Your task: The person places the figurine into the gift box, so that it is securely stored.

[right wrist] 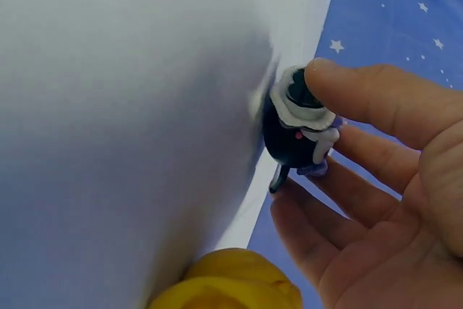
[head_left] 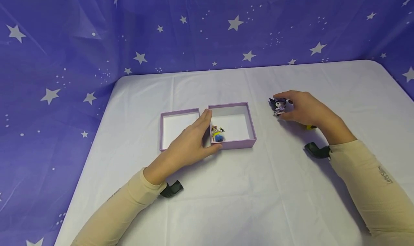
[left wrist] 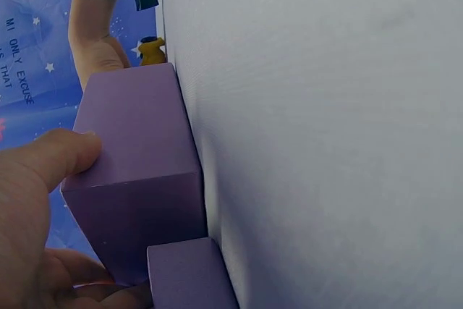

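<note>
My left hand (head_left: 191, 142) rests at the left front corner of a shallow purple box (head_left: 237, 144), fingers fairly straight along its left wall. Its thumb touches the front wall, as the left wrist view shows too. Inside that box, by the left wall, lies a small colourful figurine (head_left: 217, 134) with a blue lower part. To the right, my right hand (head_left: 304, 107) pinches a small black-and-white figurine (head_left: 279, 106) with dark pointed ears between thumb and fingers. In the right wrist view this figurine (right wrist: 293, 135) shows its dark back, close to the white tabletop.
A second purple-rimmed box part (head_left: 161, 131) lies left of the first, partly behind my left hand. A yellow figurine (right wrist: 235, 284) stands near my right hand, mostly hidden under it in the head view. White cloth (head_left: 233, 195) covers the table; a blue star-patterned curtain (head_left: 207, 27) hangs behind.
</note>
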